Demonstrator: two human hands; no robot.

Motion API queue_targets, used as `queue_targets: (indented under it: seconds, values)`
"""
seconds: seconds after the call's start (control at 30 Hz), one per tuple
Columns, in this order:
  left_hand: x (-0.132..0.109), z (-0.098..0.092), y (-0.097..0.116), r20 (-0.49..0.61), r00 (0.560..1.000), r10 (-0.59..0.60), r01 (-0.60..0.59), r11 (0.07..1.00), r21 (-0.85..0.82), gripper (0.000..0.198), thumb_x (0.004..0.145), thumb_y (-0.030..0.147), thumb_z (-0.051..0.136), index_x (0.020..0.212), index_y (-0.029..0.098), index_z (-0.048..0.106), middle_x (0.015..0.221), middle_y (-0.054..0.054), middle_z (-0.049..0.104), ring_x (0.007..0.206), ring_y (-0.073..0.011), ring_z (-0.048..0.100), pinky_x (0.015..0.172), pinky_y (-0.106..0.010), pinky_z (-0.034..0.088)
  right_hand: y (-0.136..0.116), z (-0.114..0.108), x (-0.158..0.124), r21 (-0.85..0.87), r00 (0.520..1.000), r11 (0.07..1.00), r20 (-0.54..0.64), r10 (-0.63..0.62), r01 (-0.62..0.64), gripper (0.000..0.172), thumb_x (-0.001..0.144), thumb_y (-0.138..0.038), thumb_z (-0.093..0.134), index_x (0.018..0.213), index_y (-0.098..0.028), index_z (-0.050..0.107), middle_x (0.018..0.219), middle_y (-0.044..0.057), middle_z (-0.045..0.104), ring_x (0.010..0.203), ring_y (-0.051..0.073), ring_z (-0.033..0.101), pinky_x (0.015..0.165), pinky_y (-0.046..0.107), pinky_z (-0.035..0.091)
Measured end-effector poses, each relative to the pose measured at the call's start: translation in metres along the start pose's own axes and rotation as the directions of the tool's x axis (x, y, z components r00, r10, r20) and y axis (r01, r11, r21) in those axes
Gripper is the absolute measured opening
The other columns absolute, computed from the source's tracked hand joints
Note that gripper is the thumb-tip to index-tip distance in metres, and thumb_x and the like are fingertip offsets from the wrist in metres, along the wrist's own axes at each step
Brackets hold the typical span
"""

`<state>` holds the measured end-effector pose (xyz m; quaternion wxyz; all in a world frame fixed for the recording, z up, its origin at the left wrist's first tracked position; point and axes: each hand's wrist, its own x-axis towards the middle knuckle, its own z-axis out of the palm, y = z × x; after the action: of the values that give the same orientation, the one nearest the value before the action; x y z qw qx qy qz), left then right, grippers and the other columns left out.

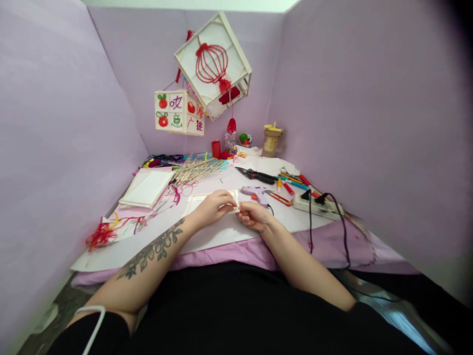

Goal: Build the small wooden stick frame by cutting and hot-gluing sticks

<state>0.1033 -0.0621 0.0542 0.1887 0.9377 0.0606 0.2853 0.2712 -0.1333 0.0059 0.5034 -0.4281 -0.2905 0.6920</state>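
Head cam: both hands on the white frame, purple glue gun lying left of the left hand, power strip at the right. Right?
Not quite. The head view shows the purple glue gun lying just beyond the right hand, not left of the left hand. Both hands do hold the white frame, and the power strip is at the right.
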Motion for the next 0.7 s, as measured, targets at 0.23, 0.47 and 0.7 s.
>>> queue_targets:
  seconds: [0.23, 0.47, 0.7]
  values:
    - [0.023, -0.011, -0.004, 0.241, 0.965, 0.102, -0.088, 0.994, -0.069, 0.018, 0.090, 0.022, 0.049, 0.083, 0.016, 0.065, 0.084, -0.006, 0.062, 0.079, -0.0137, 0.057, 0.075, -0.024, 0.044, 0.001, -0.001, 0.001, -0.005, 1.000, 1.000, 0.028, 0.007, -0.007, 0.005, 0.063, -0.017, 0.054, 0.066, -0.014, 0.051, 0.048, -0.002, 0.052, 0.032, 0.002, 0.032, 0.029, 0.013, 0.011]
    - [0.028, -0.010, -0.005, 0.307, 0.942, 0.137, -0.114, 0.989, -0.092, 0.022, 0.091, 0.023, 0.046, 0.081, 0.014, 0.063, 0.081, -0.007, 0.060, 0.076, -0.0134, 0.054, 0.072, -0.022, 0.042, 0.004, -0.001, 0.002, -0.018, 1.000, 1.000, 0.022, 0.000, 0.000, 0.008, 0.063, -0.020, 0.056, 0.067, -0.014, 0.052, 0.048, -0.002, 0.053, 0.032, 0.003, 0.033, 0.029, 0.014, 0.011]
    - [0.028, -0.010, -0.009, 0.380, 0.918, 0.110, -0.069, 0.990, -0.121, 0.017, 0.089, 0.020, 0.047, 0.083, 0.014, 0.062, 0.081, -0.005, 0.058, 0.076, -0.0126, 0.054, 0.072, -0.022, 0.042, 0.003, 0.001, 0.002, -0.047, 1.000, 0.999, 0.013, 0.009, -0.008, 0.007, 0.066, -0.020, 0.055, 0.064, -0.015, 0.050, 0.045, -0.003, 0.051, 0.032, 0.003, 0.033, 0.029, 0.013, 0.013]
